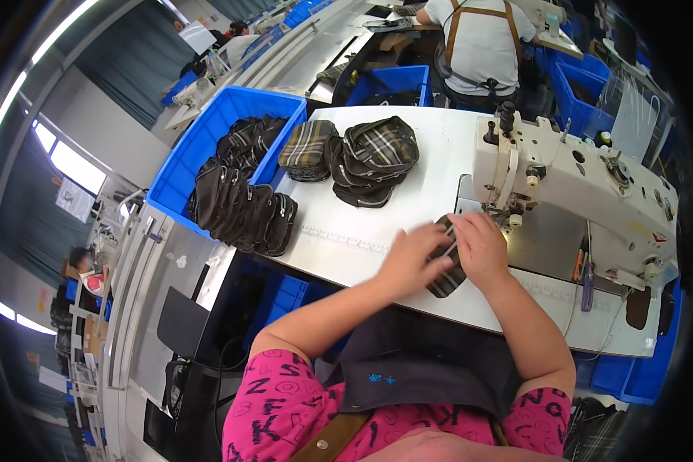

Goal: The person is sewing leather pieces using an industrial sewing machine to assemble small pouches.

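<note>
- Plaid cloth piece (450, 284): found between my two hands at the near edge of the white surface (439, 158), left of and nearer than the needle area (508, 219) of the sewing machine (574, 192).
- Long axis: runs roughly near to far, slightly tilted; its near end lies just beside the surface's near edge.
- Left hand (413, 262): on the left side of the piece, fingers part spread and thumb apart, somewhat blurred. Whether it grips or only presses, I cannot tell.
- Right hand (481, 250): on the right side, fingers bent and close together, fingertips at the far part of the piece. Contact appears; a firm pinch cannot be confirmed.
- Nearer to the needle area: my right hand, with the machine head to its far right.
- Room: to the left, white surface and a ruler strip (343, 239) show between my left hand and the dark pouches (242, 212) by the blue bin (183, 165).
- Limits: a plaid stack (306, 154) and a pouch pile (375, 162) stand at far left; to the right, a purple-handled screwdriver (587, 287) lies below the machine arm.
</note>
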`<state>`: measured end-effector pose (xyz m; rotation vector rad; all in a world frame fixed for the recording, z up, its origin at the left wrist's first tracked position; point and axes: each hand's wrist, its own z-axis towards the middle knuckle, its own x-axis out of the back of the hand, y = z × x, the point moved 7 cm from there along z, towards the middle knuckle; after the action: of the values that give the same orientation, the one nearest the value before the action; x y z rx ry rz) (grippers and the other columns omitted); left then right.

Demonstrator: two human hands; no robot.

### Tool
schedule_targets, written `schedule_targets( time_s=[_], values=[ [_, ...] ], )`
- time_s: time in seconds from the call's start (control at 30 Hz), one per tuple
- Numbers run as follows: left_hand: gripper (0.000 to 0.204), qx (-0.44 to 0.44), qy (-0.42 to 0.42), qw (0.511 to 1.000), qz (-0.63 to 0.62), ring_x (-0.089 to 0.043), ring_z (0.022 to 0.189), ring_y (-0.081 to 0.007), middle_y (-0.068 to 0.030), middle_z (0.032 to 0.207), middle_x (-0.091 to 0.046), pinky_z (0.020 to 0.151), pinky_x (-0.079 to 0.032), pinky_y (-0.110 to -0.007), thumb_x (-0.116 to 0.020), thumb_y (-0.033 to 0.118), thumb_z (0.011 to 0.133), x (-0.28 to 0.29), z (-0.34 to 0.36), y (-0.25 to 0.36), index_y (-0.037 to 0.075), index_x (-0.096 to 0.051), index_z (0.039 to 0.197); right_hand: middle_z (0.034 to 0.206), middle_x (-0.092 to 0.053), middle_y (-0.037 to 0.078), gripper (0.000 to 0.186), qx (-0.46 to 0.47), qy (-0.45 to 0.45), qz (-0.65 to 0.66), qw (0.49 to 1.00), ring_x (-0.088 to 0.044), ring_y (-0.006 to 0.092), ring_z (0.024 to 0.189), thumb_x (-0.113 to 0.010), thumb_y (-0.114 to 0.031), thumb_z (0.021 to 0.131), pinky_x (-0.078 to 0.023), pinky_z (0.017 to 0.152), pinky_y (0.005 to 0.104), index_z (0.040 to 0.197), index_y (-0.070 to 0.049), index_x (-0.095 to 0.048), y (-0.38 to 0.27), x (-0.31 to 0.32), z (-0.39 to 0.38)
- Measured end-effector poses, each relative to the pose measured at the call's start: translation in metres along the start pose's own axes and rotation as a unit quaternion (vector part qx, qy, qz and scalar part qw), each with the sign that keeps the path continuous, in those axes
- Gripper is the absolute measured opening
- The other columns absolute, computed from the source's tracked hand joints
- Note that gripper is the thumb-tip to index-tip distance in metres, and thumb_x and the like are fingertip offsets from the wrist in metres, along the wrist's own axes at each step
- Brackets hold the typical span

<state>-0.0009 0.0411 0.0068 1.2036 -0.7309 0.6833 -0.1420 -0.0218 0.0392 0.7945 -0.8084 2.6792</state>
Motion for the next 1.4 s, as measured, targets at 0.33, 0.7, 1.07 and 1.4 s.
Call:
schedule_targets(
  time_s=[0.33, 0.7, 1.07, 1.4],
  values=[
    [0.031, 0.041, 0.239, 0.927, 0.286, -0.05, 0.142, -0.0292, -0.0049, 0.132, -0.068, 0.109, -0.033, -0.062, -0.079, 0.029, 0.087, 0.085, 0.113, -0.097, 0.015, -0.069, 0.112, 0.125, -0.062, 0.012, 0.044, 0.064, -0.138, -0.011, 0.988, -0.058, 0.0323, 0.12, -0.08, -0.025, 0.085, -0.048, 0.102, 0.045, 0.122, -0.005, -0.069, -0.006, -0.026, -0.009],
    [0.019, 0.015, 0.255, 0.921, -0.294, -0.052, 0.082, -0.0035, 0.007, 0.089, -0.061, 0.074, -0.043, -0.022, -0.061, 0.02, 0.107, 0.203, 0.073, -0.064, 0.003, -0.069, 0.11, 0.122, -0.064, 0.013, 0.04, 0.003, -0.115, 0.011, 0.993, -0.062, 0.0321, 0.114, -0.076, -0.021, 0.09, -0.05, 0.1, 0.0429, 0.125, -0.004, -0.068, 0.003, -0.019, -0.005],
    [0.014, 0.066, -0.061, 0.926, -0.368, -0.053, 0.081, -0.0027, 0.0052, 0.085, -0.064, 0.073, -0.047, -0.023, -0.062, 0.014, 0.106, 0.075, -0.036, 0.022, 0.003, -0.07, 0.103, 0.091, -0.069, 0.001, 0.034, -0.285, -0.232, 0.546, 0.753, -0.062, 0.0098, 0.085, -0.054, -0.029, 0.11, -0.05, 0.079, 0.0273, 0.108, 0.0, -0.073, -0.045, -0.019, -0.026],
    [0.034, 0.089, -0.032, 0.93, -0.355, -0.042, 0.07, -0.0061, 0.0044, 0.069, -0.049, 0.062, -0.04, -0.026, -0.061, 0.027, 0.107, 0.035, -0.06, 0.026, 0.004, -0.059, 0.083, 0.084, -0.059, -0.007, 0.014, -0.339, -0.205, 0.554, 0.732, -0.049, 0.0015, 0.075, -0.066, -0.015, 0.102, -0.041, 0.065, 0.0212, 0.095, -0.004, -0.067, -0.072, -0.011, -0.067]
  ],
)
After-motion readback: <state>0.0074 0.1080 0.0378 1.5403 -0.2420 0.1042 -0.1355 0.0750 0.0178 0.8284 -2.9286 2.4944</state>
